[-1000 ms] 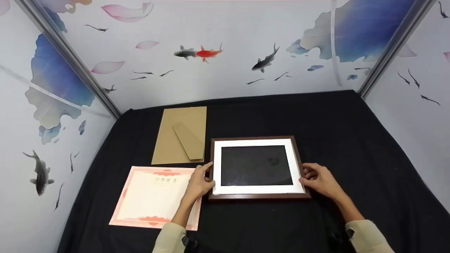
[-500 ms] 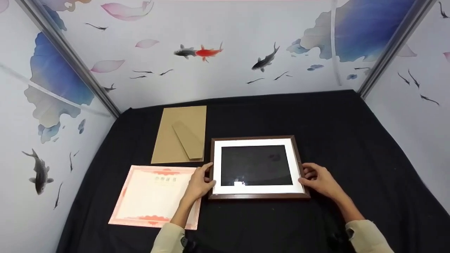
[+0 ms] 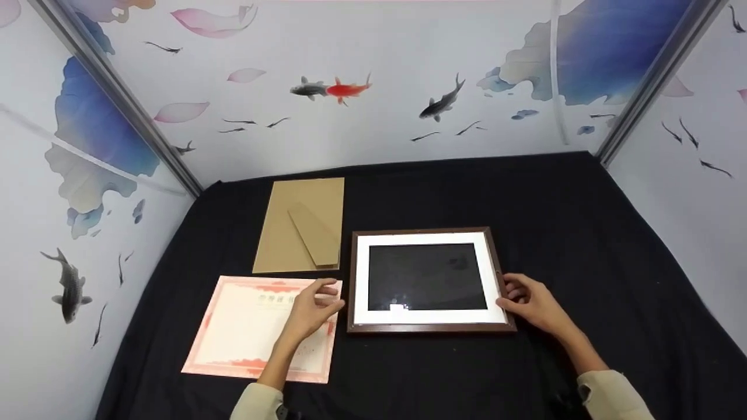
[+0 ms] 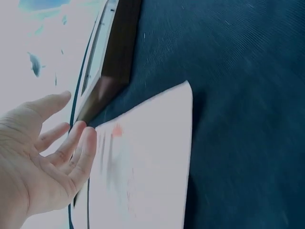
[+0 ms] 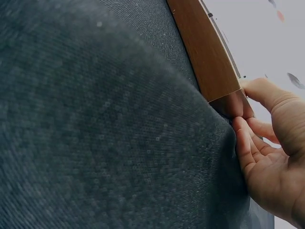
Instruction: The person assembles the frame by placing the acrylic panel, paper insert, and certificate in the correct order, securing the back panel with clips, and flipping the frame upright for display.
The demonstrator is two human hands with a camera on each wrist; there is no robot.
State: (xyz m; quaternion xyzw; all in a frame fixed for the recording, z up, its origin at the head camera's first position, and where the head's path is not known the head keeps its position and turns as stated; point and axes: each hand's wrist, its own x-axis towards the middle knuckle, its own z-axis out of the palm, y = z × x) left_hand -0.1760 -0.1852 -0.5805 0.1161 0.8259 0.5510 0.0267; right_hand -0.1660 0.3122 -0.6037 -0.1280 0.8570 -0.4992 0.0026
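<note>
A brown wooden picture frame [image 3: 432,328] with a white mat border lies face up on the black cloth, its dark middle showing a small light reflection. My right hand [image 3: 536,303] holds its right side, thumb on the top edge and fingers against the outer side, as the right wrist view shows at the wooden edge [image 5: 209,52]. My left hand [image 3: 309,312] hovers over a certificate sheet [image 3: 245,332] with a pink-red border, fingers loosely bent, apart from the frame. In the left wrist view its palm is bare, with the sheet [image 4: 147,157] beyond the fingertips.
A tan backing board [image 3: 280,227] with a stand leg [image 3: 315,236] lies behind the certificate, left of the frame. Black cloth [image 3: 583,221] covers the table. White panels [image 3: 385,35] printed with fish and petals enclose the back and both sides.
My left hand has let go of the frame's left side and moved left over the certificate. The right hand stays at the frame's right side. The frame has not visibly moved.
</note>
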